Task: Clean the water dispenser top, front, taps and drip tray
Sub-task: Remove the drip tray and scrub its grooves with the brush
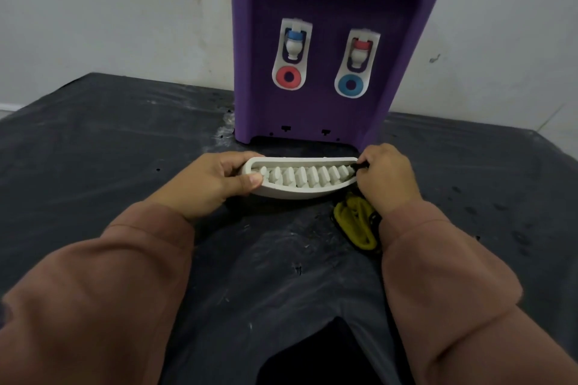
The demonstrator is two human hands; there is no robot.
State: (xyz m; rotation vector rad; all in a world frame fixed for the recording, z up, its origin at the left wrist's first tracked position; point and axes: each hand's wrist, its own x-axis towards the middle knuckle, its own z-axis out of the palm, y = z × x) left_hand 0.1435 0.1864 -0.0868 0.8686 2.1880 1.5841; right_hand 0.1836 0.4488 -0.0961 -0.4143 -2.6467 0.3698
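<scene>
A purple water dispenser [328, 40] stands against the wall, with two white taps, the left tap [293, 44] capped blue and the right tap [359, 51] capped red. The white drip tray [300, 192] with its slotted grille is out of the dispenser, just in front of its base. My left hand [215, 184] grips the tray's left end, thumb on the front rim. My right hand [386, 176] holds the tray's right end, with a small dark object pinched at the fingertips. A yellow cloth [355, 222] lies on the surface below my right wrist.
The dispenser stands on a dark plastic sheet [109, 150] marked with white smears and water drops. A pale wall [109, 9] rises behind it. A dark gap [312, 359] opens in the sheet near the bottom edge of the view.
</scene>
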